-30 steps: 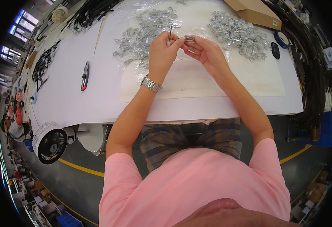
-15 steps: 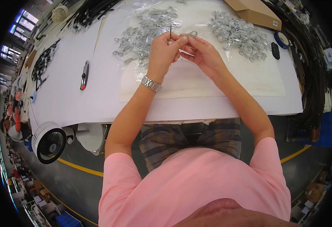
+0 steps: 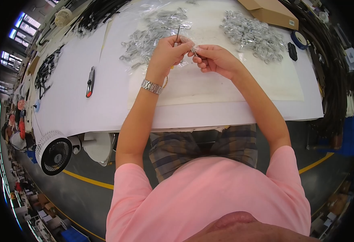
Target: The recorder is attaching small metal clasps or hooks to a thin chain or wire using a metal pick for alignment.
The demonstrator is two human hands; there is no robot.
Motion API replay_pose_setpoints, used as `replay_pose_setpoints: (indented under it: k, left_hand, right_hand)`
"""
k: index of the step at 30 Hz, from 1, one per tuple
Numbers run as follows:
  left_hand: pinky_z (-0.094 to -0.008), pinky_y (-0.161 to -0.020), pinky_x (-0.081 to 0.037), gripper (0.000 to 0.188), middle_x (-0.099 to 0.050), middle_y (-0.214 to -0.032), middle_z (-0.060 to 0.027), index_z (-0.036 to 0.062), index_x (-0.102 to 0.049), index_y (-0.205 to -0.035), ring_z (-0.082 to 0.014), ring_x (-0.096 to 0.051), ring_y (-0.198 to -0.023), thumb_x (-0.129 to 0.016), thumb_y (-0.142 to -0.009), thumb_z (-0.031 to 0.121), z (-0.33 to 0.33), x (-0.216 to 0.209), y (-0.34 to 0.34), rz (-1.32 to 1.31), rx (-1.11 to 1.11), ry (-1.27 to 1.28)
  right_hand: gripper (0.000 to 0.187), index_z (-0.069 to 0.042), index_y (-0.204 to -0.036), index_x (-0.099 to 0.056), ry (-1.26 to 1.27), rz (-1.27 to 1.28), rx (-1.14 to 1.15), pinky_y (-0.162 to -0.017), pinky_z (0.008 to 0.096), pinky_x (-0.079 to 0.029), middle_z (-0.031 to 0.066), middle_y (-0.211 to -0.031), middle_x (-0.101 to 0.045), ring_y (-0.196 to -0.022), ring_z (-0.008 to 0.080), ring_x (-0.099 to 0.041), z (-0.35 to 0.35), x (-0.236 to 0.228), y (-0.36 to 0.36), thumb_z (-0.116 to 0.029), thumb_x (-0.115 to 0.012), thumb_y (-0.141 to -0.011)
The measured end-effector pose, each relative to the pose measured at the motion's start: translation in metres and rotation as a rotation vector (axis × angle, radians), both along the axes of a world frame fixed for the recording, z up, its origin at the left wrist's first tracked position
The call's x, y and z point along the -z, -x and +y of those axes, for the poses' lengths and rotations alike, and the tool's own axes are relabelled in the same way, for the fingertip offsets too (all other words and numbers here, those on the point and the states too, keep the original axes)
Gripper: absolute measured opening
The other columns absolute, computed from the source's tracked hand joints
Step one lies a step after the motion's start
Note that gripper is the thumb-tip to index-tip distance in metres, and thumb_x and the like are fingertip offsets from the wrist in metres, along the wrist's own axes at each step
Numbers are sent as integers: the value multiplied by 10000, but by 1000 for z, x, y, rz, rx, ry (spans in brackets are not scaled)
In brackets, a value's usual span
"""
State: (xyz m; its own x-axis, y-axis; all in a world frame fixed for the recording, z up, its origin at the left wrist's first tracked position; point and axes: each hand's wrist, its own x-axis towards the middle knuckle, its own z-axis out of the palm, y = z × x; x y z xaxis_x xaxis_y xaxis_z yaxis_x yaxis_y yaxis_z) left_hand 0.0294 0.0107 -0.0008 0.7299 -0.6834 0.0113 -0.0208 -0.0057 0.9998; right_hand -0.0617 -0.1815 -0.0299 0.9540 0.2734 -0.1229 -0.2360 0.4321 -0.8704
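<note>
My left hand (image 3: 167, 55) is closed, with a thin dark rod-like tool (image 3: 178, 33) sticking up from its fingers. Between my two hands, clear plastic film wraps a small silver metal piece (image 3: 194, 51), perhaps a ring or clasp; its exact shape is hidden by the fingers. My right hand (image 3: 219, 61) pinches this piece, while the left fingertips touch the film. Behind the left hand lies a pile of small bagged metal rings or hooks (image 3: 138, 45). A second pile of the same pieces (image 3: 251, 35) lies beyond the right hand.
A box cutter (image 3: 90, 82) lies left on the white table cover (image 3: 68, 107). Black cords (image 3: 46, 68) lie beyond it. At back right are a cardboard box (image 3: 271, 15), a tape roll (image 3: 300, 39) and a small black object (image 3: 292, 51). A fan (image 3: 55, 155) stands at the left edge.
Both hands have come slightly lower, and the left one has shifted left. The metal piece has turned down between the fingers; its loop no longer sticks up. The rod leans less upright.
</note>
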Motion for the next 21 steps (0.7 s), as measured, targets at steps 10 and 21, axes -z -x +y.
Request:
replay_pose_setpoints:
  k: [10,21]
  left_hand:
    - [-217,-460,-342,127,-605,-640,14,12,-694,-928,-36,-481,-514,-678,-857,117,-9,4,12,-73,-128,17]
    - [-196,-425,-246,111,-568,-692,25,21,-694,-1033,-23,-371,-482,-636,-967,89,3,12,-14,269,-79,365]
  right_hand:
    - [227,-21,-1051,-704,1111,-433,523,-632,341,-511,74,-819,-705,-669,164,-644,36,-10,16,-234,-633,-1013]
    - [227,-20,-954,-735,1016,-406,523,-592,332,-478,60,-705,-671,-575,151,-566,35,-9,13,-200,-604,-1000]
